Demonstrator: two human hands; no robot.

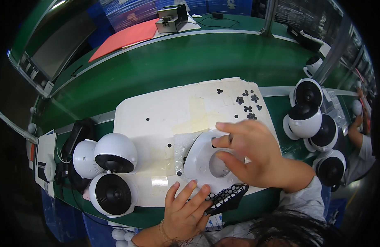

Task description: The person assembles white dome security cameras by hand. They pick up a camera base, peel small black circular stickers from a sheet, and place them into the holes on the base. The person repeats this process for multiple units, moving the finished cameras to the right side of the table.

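Cameras (111, 173) are stacked at left, more (309, 119) at right. Left hand (185, 210) is closed on a pad sheet (227, 196), many pads gone. Right hand (249, 154), fingers pinched, is pressed on the white base (200, 158) on the bench mat (157, 111). Fitting judged midway.

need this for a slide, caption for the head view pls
Right hand presses a small black pad onto a white camera base on a white mat, left hand holding the pad sheet.
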